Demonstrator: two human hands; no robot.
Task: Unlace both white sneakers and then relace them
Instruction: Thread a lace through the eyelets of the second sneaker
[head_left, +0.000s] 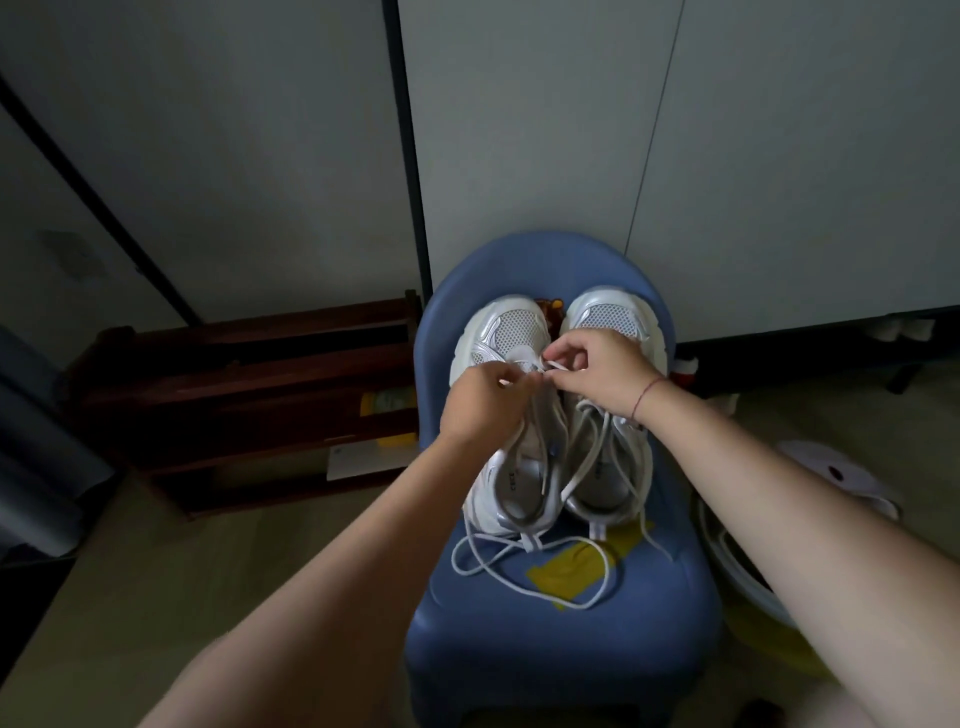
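Left hand (485, 400) and right hand (602, 371) met over the toe-end eyelets of the left white sneaker (511, 327), each pinching its lace (560, 367). The step was judged to be work at the lowest row; whether unlacing or relacing could not be told. Next, a lace end would need guiding through an eyelet. The right sneaker (610, 312) lay alongside, both on a blue chair (545, 649). Insole print was illegible.
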